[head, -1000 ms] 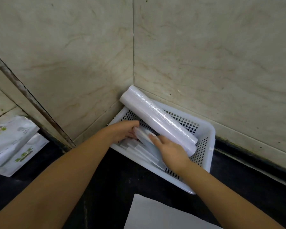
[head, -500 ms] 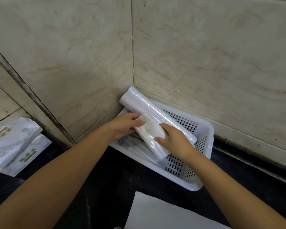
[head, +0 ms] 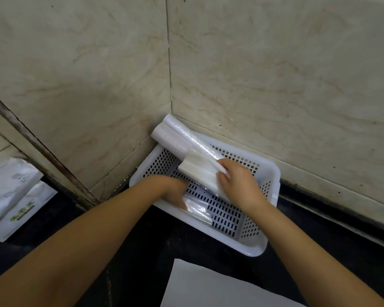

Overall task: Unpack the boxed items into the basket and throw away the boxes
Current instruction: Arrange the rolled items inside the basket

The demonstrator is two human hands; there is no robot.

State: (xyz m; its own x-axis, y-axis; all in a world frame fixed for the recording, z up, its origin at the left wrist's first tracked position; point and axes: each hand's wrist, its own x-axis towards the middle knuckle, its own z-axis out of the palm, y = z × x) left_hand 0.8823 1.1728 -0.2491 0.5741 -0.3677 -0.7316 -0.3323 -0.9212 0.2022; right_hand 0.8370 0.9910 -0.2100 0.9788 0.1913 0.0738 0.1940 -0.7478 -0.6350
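dark counter in a tiled corner, white basket (head: 262, 244) right of centre. right hand (head: 239, 185) clamped round a wrapped pack (head: 200, 171), propped on the long roll (head: 184, 138) to free floor space. left hand (head: 175, 191) now down flattening packets (head: 197, 209); fingers hidden, can't tell.

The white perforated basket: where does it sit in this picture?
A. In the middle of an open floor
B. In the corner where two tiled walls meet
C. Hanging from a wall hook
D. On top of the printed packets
B: the white basket rests on the dark counter, pushed into the corner formed by the two tiled walls.
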